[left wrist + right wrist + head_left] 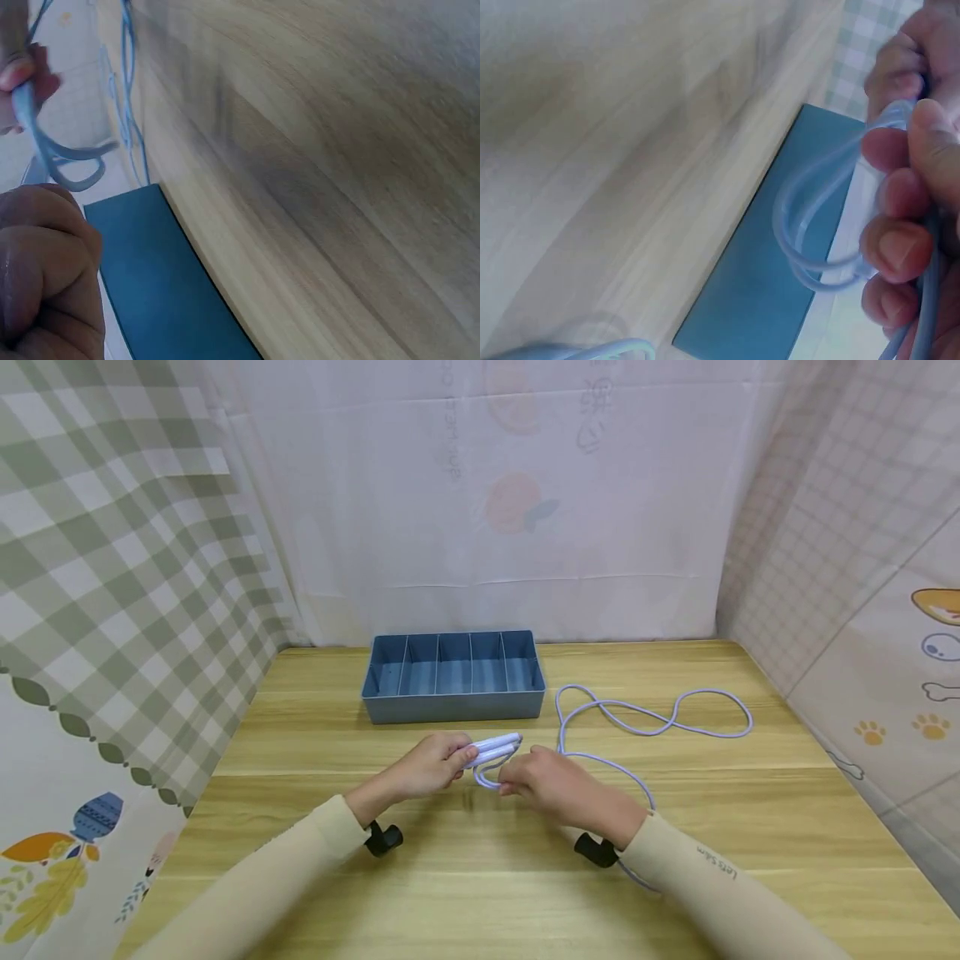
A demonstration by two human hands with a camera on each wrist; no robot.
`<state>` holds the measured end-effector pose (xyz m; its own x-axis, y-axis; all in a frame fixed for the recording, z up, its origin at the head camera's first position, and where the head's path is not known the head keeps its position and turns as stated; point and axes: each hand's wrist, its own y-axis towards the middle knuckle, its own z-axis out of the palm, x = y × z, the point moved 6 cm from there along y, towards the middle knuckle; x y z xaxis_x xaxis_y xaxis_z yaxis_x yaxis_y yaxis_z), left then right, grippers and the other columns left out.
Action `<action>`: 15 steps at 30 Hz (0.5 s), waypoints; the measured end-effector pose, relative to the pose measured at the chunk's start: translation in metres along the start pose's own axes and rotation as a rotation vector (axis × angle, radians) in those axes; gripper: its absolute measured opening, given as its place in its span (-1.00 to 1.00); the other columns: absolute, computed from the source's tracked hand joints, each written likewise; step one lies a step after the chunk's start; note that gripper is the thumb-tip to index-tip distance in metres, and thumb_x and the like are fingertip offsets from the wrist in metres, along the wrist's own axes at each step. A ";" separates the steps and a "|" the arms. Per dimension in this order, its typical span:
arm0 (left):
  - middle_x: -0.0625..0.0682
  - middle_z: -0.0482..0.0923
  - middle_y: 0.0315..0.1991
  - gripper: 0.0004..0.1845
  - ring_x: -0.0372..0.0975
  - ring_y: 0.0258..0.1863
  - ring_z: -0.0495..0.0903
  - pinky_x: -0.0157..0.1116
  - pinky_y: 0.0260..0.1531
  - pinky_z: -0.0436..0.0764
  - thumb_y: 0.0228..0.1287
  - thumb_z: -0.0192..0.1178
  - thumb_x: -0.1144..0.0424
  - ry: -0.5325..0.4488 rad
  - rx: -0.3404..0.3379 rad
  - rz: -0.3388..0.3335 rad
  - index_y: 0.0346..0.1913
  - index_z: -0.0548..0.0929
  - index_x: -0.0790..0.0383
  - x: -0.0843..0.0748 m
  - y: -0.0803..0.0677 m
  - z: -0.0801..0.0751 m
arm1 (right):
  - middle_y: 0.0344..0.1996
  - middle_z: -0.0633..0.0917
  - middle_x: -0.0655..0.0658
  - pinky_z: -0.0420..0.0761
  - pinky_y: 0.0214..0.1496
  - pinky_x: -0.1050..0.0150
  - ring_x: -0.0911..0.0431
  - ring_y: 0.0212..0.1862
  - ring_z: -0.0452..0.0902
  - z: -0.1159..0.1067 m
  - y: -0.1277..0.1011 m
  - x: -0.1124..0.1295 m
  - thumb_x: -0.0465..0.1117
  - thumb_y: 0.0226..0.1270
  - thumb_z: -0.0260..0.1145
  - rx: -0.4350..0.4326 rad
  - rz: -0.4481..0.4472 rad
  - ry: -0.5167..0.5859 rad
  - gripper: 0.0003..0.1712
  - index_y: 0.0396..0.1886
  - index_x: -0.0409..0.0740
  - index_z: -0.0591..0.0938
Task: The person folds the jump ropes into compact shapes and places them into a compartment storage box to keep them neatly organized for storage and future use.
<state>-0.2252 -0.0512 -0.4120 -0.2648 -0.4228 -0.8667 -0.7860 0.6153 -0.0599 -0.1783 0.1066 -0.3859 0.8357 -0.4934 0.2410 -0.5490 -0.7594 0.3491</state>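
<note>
A pale lavender cord (675,724) runs over the table and up to both hands. My left hand (429,768) grips a folded, thick-looking part of it (498,745) between thumb and fingers, in front of the box. Close by on the right, my right hand (558,787) pinches the cord, and a small loop (787,217) hangs between the hands. In the right wrist view, the right fingers (896,251) curl round the strand. The left wrist view has the left hand (49,262) with its fingers curled; what lies inside them is mostly hidden.
Behind the hands, a blue-grey box (453,708) with several compartments in a row stands on the wooden table (300,727). Loose cord loops lie to its right, and one strand passes under the right forearm. Printed cloths (375,527) hang behind and at both sides.
</note>
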 end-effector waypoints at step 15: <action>-0.15 0.24 -0.60 -0.66 -0.36 -0.61 0.21 -0.39 -0.49 0.26 0.67 -0.05 0.21 0.079 0.194 0.170 -0.23 0.57 0.41 -0.008 -0.002 0.019 | -0.47 0.72 0.09 0.55 -0.42 0.35 0.31 -0.49 0.45 -0.021 0.008 -0.016 -0.29 0.39 0.42 -0.140 0.180 0.292 -0.89 -0.37 -0.05 0.72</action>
<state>-0.2107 -0.0364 -0.4143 -0.4330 -0.3484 -0.8313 -0.6064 0.7949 -0.0173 -0.1968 0.1173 -0.3678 0.6982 -0.4567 0.5513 -0.7002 -0.5961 0.3930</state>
